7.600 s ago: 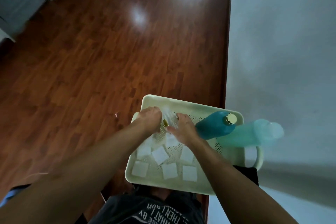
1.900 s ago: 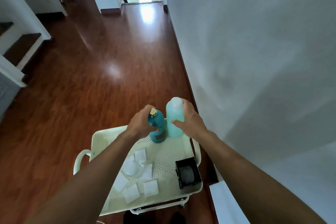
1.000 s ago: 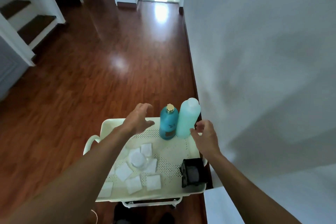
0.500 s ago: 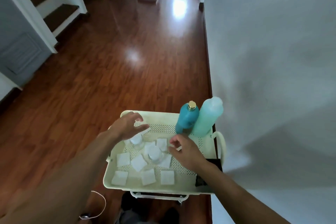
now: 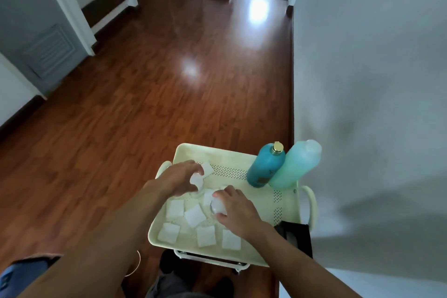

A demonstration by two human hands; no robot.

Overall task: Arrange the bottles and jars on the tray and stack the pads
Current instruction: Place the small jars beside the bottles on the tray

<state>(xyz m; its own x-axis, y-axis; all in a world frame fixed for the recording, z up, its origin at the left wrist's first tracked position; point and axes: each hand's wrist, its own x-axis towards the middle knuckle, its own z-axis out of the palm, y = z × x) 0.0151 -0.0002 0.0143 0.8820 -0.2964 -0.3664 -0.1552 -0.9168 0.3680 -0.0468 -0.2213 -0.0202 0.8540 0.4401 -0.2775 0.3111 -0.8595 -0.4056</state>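
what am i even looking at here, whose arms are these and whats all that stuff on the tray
There is no machine here. A person wears a camera on the head, so you look down along their own two bare arms. The left hand and right hand each close around a small clear jar: one jar under the left, another under the right. They work over a cream tray on a cart beside a wall. Scattered white square pads lie on it, not yet stacked. In the far right corner a dark blue bottle and a pale green bottle stand together.
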